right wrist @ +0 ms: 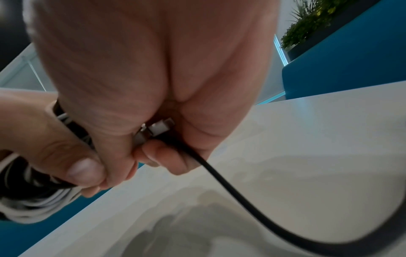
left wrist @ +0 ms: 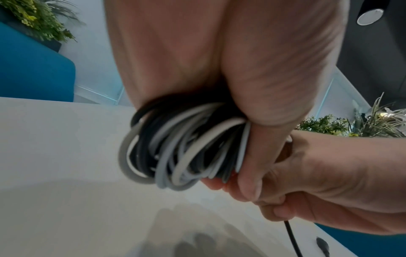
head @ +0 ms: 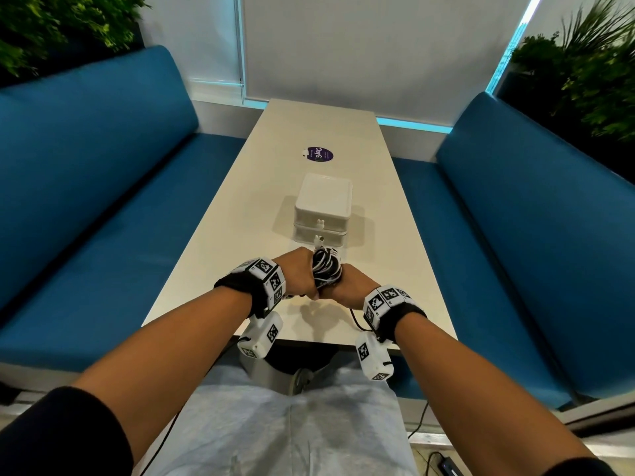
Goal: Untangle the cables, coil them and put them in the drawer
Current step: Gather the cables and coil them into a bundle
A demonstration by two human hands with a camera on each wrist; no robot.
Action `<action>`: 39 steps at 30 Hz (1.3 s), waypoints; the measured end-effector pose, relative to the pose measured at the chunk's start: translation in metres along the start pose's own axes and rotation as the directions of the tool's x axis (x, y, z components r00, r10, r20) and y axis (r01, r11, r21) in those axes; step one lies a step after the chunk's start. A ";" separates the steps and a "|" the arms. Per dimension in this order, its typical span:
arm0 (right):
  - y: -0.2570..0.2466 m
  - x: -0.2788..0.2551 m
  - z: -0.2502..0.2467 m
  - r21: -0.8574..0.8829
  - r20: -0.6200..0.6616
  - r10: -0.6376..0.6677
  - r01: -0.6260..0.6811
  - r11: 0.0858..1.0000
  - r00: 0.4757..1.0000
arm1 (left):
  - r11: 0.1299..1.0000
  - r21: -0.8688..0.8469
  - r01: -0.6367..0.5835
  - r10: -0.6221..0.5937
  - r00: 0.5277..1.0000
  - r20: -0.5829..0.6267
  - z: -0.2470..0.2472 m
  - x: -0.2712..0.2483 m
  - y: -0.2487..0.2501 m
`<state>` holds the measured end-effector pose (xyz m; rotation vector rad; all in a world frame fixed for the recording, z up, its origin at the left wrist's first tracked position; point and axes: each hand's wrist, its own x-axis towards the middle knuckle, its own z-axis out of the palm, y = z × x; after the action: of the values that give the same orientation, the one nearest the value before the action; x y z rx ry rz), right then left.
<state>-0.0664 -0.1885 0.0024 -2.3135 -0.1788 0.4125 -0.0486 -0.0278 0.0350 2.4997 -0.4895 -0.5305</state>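
Note:
A tangled bundle of black and white cables [head: 325,267] [left wrist: 182,149] is held above the near end of the table [head: 388,235]. My left hand [head: 298,273] [left wrist: 248,107] grips the bundle's left side, thumb across it. My right hand [head: 347,282] [right wrist: 153,135] grips its right side and also clasps a white connector [right wrist: 159,128] and a loose black cable [right wrist: 222,184] that trails down over the table [right wrist: 318,139]. The white two-drawer box [head: 323,209] stands just beyond the hands, both drawers closed.
A purple round sticker [head: 320,154] lies further back on the table. Blue benches [head: 86,201] flank both sides, with plants behind them. A black cable loop [head: 355,321] hangs near my right wrist at the table's front edge.

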 end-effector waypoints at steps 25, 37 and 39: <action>0.004 0.001 -0.014 -0.007 -0.119 0.059 -0.060 0.998 0.991 | 0.940 -0.322 0.109 -0.200 0.943 -0.266 -0.002 0.002 -0.024; -0.007 0.005 -0.017 0.003 -0.122 -0.038 0.039 0.999 0.992 | 0.839 -0.539 0.072 -0.144 0.985 -0.094 0.011 -0.003 -0.013; -0.006 0.006 -0.016 -0.003 -0.111 -0.035 0.035 0.999 0.993 | 0.864 -0.502 0.033 -0.120 0.983 -0.141 0.012 -0.002 -0.010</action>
<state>-0.0552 -0.1933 0.0161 -2.3237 -0.1644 0.2653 -0.0534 -0.0238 0.0204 2.0431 -0.1559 -0.4072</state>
